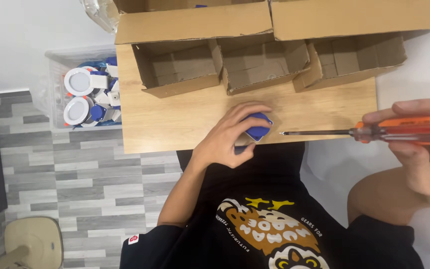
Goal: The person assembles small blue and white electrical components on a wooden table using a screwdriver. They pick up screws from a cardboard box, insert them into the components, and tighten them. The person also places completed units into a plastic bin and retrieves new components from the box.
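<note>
My left hand [230, 134] is curled over a small blue and white part [259, 128] that rests near the front edge of the wooden table [175, 114]. My right hand [419, 149] grips a screwdriver [374, 132] with an orange translucent handle. Its thin metal shaft points left, and the tip sits just right of the blue part, a small gap apart.
Three open cardboard boxes [265, 65] stand in a row at the table's far side. A clear plastic bin [88, 92] of round white and blue fixtures sits on the floor to the left. A stool [33, 241] is at the lower left.
</note>
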